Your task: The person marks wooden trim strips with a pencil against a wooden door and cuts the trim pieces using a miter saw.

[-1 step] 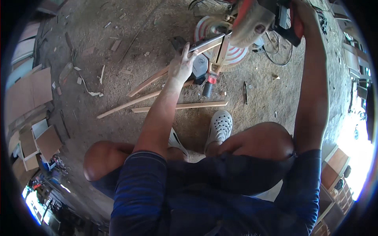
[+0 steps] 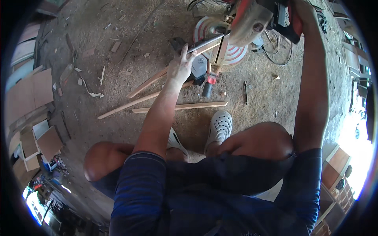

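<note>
A miter saw (image 2: 252, 26) with a round red-and-white base (image 2: 235, 57) stands on the ground at the top. My left hand (image 2: 180, 70) is closed around a narrow wooden strip (image 2: 208, 47), pressing it along the saw's metal fence (image 2: 205, 42). One end of that strip reaches the slot in the base; its other end slants down to the left. At the upper right, my right hand (image 2: 306, 15) grips the red-and-black saw handle (image 2: 293, 33), with the saw head raised above the base. The blade is mostly hidden by its guard.
Two more wooden strips (image 2: 201, 105) lie on the ground between the saw and my shoes (image 2: 220, 125). Offcuts (image 2: 115, 46) and sawdust are scattered about. A black cable (image 2: 275, 63) loops beside the saw. Boards and panels (image 2: 33, 92) are stacked at the far left.
</note>
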Available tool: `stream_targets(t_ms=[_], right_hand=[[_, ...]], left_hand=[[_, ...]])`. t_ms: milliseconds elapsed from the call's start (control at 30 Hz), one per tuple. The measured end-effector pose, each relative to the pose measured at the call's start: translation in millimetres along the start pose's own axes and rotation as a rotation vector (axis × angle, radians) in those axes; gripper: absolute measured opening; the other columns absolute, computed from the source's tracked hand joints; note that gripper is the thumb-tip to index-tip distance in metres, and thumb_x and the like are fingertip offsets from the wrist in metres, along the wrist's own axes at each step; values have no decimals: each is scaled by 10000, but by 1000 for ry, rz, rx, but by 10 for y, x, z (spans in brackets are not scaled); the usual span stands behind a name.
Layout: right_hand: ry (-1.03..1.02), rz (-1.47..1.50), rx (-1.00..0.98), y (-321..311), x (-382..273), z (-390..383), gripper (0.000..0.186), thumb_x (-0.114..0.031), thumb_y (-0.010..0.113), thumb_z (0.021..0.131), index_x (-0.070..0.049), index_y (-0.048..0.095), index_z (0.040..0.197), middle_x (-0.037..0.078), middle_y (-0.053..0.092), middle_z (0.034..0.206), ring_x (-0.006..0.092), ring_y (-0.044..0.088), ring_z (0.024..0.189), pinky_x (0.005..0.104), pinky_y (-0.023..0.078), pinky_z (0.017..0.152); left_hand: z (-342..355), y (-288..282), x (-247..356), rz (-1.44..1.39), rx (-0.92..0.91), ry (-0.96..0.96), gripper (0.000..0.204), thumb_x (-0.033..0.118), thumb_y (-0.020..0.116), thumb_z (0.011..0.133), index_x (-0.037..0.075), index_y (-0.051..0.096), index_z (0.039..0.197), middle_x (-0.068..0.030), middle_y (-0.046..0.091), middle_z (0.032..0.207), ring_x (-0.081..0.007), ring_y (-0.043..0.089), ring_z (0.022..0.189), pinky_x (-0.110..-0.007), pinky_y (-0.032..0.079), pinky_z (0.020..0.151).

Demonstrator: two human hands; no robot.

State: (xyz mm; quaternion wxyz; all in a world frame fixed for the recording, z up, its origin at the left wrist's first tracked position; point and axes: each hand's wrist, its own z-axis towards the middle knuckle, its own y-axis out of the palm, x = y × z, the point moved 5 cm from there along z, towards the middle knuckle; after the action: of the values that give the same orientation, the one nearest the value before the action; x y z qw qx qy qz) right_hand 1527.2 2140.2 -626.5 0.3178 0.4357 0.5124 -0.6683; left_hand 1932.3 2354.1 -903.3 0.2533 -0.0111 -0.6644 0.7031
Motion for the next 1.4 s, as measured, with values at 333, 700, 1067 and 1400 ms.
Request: stream_targets(t_ms=[333,700,1067,1400], right_hand=[[-125,6,280,48,-659,-567,257,-267,725,954,-29,801,1015,40,726,802,160,641,649,335,512,609],[-599,-372,138,275,308,-2848,149,43,764,848,-32,756,977,93,749,901,191,712,757,320,558,703],[-391,-651,-798,1898,1753,-4568,332,-232,719,877,-108,687,1183,96,684,1187,300,604,1199,478,441,1097],[-20,-557,-803,837,1059,-3741,241,-337,741,954,-106,751,1020,144,764,926,351,746,861,478,591,753]], left_hand=[[-144,-224,-148,-267,39,-56,308,228,625,1038,199,674,1341,-252,540,1458,-438,745,954,-521,638,782],[-98,-21,-357,-712,-63,-412,216,208,690,1032,48,767,1156,-78,776,905,-155,731,778,-335,575,716],[-150,-117,-455,-631,-78,-435,235,249,714,1011,77,758,1165,-158,784,1023,-288,760,914,-403,574,815],[96,-671,-168,-151,-320,-460,290,362,769,937,84,776,1019,-180,783,1074,-375,753,997,-471,589,874]])
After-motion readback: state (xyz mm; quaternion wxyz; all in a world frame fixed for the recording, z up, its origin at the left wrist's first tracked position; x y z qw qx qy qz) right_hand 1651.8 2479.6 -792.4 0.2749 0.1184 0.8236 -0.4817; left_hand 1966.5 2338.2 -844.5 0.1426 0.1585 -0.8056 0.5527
